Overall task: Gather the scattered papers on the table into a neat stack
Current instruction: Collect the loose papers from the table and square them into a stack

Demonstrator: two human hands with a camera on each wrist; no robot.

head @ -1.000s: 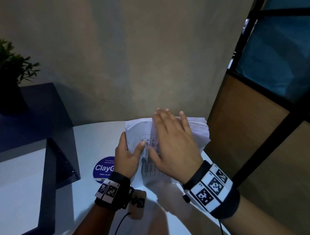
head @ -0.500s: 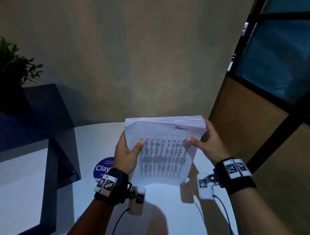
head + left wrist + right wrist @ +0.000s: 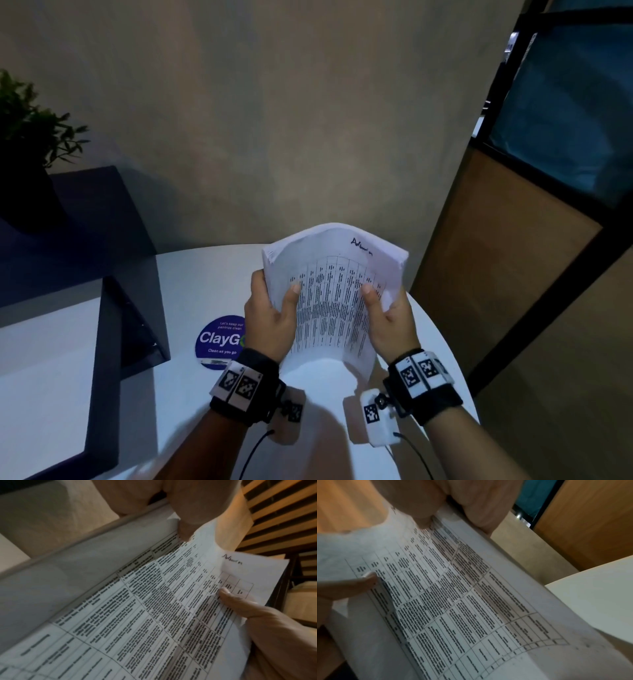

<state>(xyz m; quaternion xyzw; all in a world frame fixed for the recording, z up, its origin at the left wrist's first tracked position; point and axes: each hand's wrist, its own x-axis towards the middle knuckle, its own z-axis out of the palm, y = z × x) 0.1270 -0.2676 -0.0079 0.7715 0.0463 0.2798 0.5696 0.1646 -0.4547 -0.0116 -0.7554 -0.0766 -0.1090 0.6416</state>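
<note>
A thick stack of white papers [image 3: 334,274], its top sheet printed with a table and a handwritten word, stands lifted above the round white table [image 3: 191,284], with its sides bent toward me. My left hand [image 3: 275,289] grips the stack's left edge, thumb on the front sheet. My right hand [image 3: 383,298] grips the right edge the same way. The fingers of both hands are hidden behind the stack. In the left wrist view the printed sheet [image 3: 137,615] fills the frame. In the right wrist view the printed sheet [image 3: 453,601] curves beside the table [image 3: 590,595].
A round blue ClayGo sticker [image 3: 221,339] lies on the table left of my left wrist. A dark angled stand [image 3: 130,308] and a potted plant [image 3: 30,137] sit to the left. A wooden partition [image 3: 496,274] stands close on the right, and a wall rises behind.
My right hand left the top of the stack and took its right edge. Both hands then raised the stack and drew closer, bowing the sheets.
</note>
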